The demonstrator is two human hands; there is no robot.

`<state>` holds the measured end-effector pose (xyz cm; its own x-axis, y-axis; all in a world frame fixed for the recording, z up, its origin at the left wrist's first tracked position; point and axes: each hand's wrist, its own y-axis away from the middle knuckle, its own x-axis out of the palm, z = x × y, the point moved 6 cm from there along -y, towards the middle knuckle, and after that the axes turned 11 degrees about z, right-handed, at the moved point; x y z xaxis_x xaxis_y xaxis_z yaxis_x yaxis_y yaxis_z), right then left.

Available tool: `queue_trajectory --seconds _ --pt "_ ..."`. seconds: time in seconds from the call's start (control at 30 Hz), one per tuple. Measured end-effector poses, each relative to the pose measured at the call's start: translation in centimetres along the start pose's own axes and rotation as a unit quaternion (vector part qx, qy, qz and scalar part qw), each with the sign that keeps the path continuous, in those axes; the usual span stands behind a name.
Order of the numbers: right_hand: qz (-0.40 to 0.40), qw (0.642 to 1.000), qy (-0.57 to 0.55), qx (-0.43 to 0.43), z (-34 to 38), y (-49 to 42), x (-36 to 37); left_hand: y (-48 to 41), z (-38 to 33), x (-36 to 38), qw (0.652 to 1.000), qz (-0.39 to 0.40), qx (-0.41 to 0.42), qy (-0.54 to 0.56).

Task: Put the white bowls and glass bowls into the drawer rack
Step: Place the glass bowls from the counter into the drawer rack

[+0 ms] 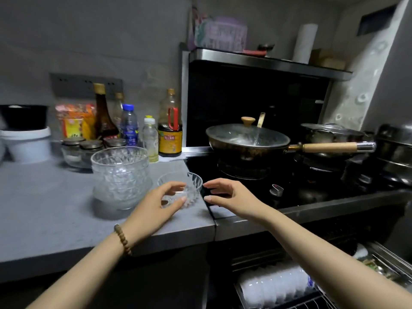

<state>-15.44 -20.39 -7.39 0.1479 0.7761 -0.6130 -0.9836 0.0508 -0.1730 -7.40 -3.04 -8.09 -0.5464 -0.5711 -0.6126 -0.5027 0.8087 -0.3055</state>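
A small cut-glass bowl stands on the grey counter near its right edge. My left hand curls around the bowl's near left side, fingers apart, thumb close to the glass. My right hand hovers open just right of the bowl, over the stove's edge. A stack of larger glass bowls stands to the left of the small one. Below at the right, the pulled-out drawer rack holds a row of white bowls on edge.
Bottles and lidded jars line the back of the counter. A lidded wok with a long handle sits on the black stove, pots to its right. A white bucket stands far left.
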Motion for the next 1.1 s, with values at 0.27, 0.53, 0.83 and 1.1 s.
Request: queue_trajectory --seconds 0.27,0.53,0.83,1.1 --pt "0.032 0.985 0.171 0.020 0.0 -5.7 2.2 -0.3 4.2 -1.0 0.997 -0.032 -0.065 -0.003" --pt "0.059 0.980 0.191 0.010 0.1 -7.3 3.8 -0.8 5.5 0.0 0.995 -0.036 -0.087 0.024" --pt "0.036 0.999 0.002 0.002 0.6 -5.4 2.4 -0.8 4.5 0.3 0.995 -0.046 -0.051 0.069" --pt "-0.023 0.984 -0.177 -0.001 0.7 2.7 -1.6 -2.3 0.0 4.9 0.982 0.012 0.008 0.191"
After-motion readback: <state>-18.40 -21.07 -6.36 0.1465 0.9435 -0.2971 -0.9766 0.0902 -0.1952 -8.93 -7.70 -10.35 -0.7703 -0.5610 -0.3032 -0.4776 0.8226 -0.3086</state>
